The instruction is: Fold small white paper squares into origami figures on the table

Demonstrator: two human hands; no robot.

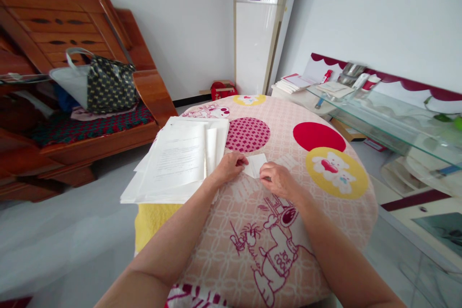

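Observation:
A small piece of white paper [255, 165] lies between my two hands, just above the patterned tablecloth [288, 260]. My left hand [231, 167] pinches its left edge with thumb and fingertips. At the paper's lower right corner, the fingers of my right hand [277, 178] are curled closed on it. Left of my left hand sits a stack of white sheets [176, 154]; the top sheet carries lines of print. Part of the stack's right side is behind my left wrist.
A wooden bench [72, 154] with a black patterned bag [111, 84] stands at the left. Beyond the round table is a tall white cabinet-like unit [255, 38]. To the right, a glass shelf [397, 125] holds papers, a cup [370, 83] and metal containers.

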